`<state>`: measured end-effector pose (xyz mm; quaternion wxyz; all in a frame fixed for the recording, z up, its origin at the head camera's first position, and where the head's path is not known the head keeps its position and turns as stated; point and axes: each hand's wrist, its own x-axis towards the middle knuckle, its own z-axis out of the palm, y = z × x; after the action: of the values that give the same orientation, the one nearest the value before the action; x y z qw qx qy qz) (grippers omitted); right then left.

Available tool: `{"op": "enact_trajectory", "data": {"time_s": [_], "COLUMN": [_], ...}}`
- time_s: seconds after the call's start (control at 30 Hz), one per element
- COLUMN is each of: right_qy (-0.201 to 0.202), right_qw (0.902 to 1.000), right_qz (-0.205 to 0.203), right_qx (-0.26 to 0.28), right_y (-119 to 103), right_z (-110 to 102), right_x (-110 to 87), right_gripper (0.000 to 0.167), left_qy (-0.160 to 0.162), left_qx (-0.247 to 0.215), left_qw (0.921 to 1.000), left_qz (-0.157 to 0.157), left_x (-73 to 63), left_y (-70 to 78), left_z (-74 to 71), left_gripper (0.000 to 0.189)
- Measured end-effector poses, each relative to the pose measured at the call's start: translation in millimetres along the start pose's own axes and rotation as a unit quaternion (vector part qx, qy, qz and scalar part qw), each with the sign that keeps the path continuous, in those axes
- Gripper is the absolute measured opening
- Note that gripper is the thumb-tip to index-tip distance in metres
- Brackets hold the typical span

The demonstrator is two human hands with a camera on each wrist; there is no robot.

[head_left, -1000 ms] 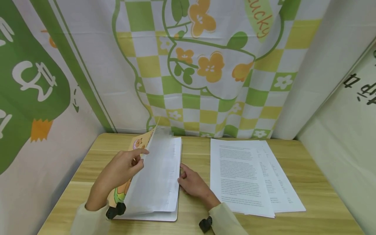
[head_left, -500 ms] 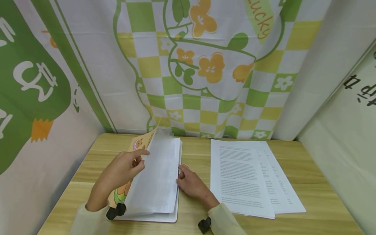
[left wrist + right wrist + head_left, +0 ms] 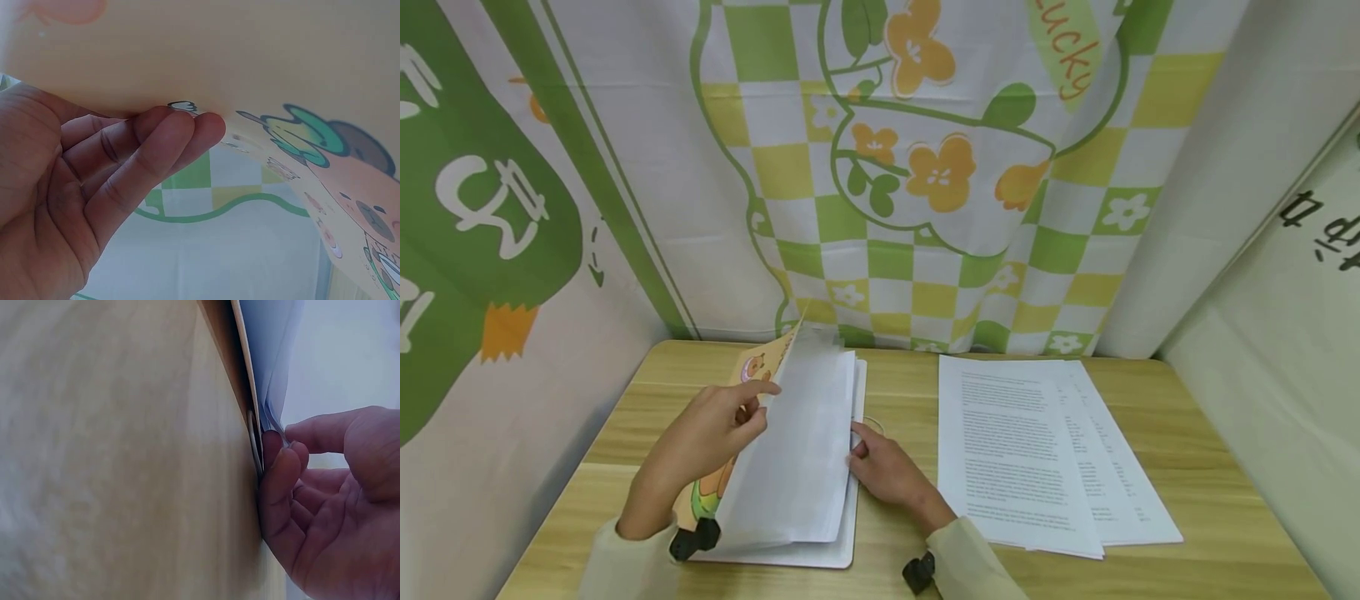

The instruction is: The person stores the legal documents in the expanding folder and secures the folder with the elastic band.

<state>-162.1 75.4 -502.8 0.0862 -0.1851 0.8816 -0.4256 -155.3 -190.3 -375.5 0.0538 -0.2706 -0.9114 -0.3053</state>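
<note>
A folder [image 3: 846, 550] with an orange cartoon cover [image 3: 751, 367] lies partly opened on the left half of the table. My left hand [image 3: 711, 429] holds the cover raised at its free edge; in the left wrist view its fingers [image 3: 164, 147] lie against the printed side. Greyish-white pages [image 3: 808, 450] stand bent between the cover and the white back. With thumb and fingers, my right hand [image 3: 891, 468] pinches the right edge of these pages. The right wrist view shows the thin page edges [image 3: 275, 419] between those fingertips. How many pages are gripped I cannot tell.
Overlapping printed sheets [image 3: 1015, 458] lie to the right of my right hand. A thin loop [image 3: 874, 423] sticks out at the folder's right side. The wood-grain table [image 3: 902, 383] ends at a checked curtain [image 3: 895, 258], with cloth walls on both sides.
My right hand has shifted slightly left with the page edge, baring more of the white back on the right. The thin loop shows more clearly. My left hand and the cover stay nearly still.
</note>
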Motion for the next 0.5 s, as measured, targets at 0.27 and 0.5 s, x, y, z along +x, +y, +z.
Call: {"op": "enact_trajectory", "data": {"time_s": [0.27, 0.5], "right_qy": [0.000, -0.013], "right_qw": [0.9999, 0.9995], "right_qz": [-0.002, 0.017], "right_qx": [-0.013, -0.023], "right_y": [1.0, -1.4], "right_z": [1.0, 1.2], "right_x": [1.6, 2.7], "right_gripper": [0.049, 0.050], "left_qy": [-0.002, -0.002], "left_qx": [-0.002, 0.002], "left_qw": [1.0000, 1.0000], "left_qz": [0.002, -0.002], "left_x": [-0.1, -0.1], "left_y": [0.4, 1.4], "left_z": [-1.0, -1.8], "left_gripper": [0.027, 0.027]}}
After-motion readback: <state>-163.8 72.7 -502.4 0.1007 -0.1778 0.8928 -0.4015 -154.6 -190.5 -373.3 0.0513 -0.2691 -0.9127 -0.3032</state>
